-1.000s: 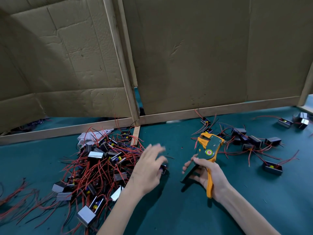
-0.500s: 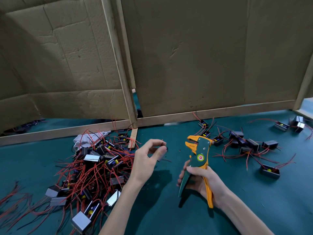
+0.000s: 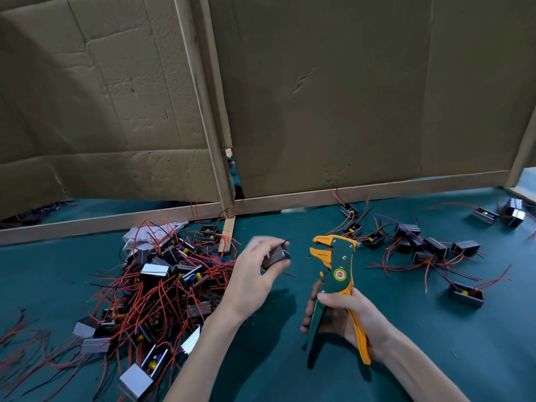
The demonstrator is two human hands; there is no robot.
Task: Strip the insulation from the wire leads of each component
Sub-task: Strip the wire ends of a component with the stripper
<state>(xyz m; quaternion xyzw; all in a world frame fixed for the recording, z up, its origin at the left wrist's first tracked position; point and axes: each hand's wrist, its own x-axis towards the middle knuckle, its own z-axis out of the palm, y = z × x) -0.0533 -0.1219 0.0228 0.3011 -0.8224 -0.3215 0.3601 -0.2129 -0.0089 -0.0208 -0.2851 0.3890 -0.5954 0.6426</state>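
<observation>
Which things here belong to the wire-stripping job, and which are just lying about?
In the job: wire stripper, gripped by the right hand; component, held in the left hand; pile of components with red wires; scattered components at right.
Lying about: white cloth; loose wooden strip; cardboard wall.

On our table (image 3: 435, 358) a pile (image 3: 162, 285) of components lies to the left, with a cloth (image 3: 139, 237) at its far edge. A looser group (image 3: 420, 248) lies to the right. Between them our left hand (image 3: 249, 281) holds one component (image 3: 277, 254) just left of the stripper (image 3: 338, 268) in our right hand (image 3: 355, 323). Cardboard (image 3: 348, 97) stands behind it all.
</observation>
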